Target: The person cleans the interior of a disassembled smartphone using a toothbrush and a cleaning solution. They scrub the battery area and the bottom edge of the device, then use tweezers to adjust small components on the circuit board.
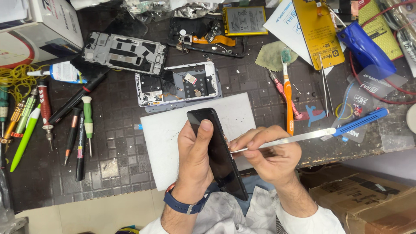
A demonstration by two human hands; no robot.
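My left hand [195, 158] grips a black phone screen panel [219, 154], held on edge over a white mat [164, 134], thumb on its dark glass. My right hand [268, 154] pinches a thin metal pry blade with a blue handle [312, 135]; its tip touches the panel's right edge. A blue watch band [184, 206] is on my left wrist.
An opened phone frame [180, 84] and a second black frame [125, 52] lie beyond the mat. Screwdrivers and pens [82, 125] lie at the left. An orange toothbrush [288, 95], tweezers [324, 82], a battery [245, 20], and yellow packets sit at the right. A cardboard box [364, 195] is at the lower right.
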